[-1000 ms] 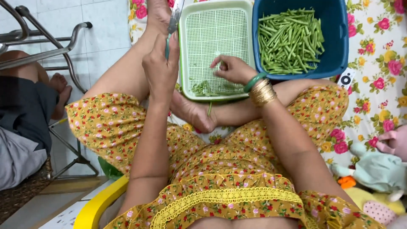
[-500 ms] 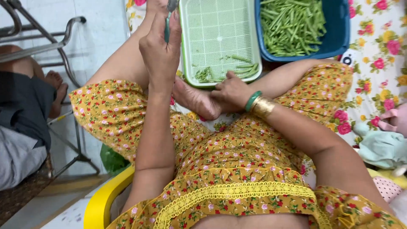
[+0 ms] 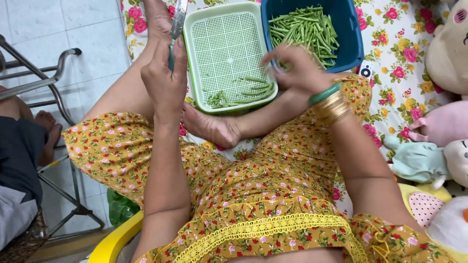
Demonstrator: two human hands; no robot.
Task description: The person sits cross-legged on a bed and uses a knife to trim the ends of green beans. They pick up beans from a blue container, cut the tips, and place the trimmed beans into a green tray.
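Head view: the left hand (image 3: 165, 78) is closed around a knife (image 3: 178, 19), blade pointing far, beside the green tray (image 3: 195, 29) of cut beans (image 3: 234, 95). The right hand (image 3: 297, 68), fingers loosely curled, hovers at the blue tub's (image 3: 353, 34) near edge, where whole beans (image 3: 304, 29) lie within reach; whether it grips any, I cannot tell.

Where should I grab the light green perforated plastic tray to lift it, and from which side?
Probably grip the light green perforated plastic tray by its raised rim, on the bare far edge at the top of the view. The near edge rests against the person's foot, the blue rectangular plastic tub crowds its right, and the left hand with the knife sits at its left.
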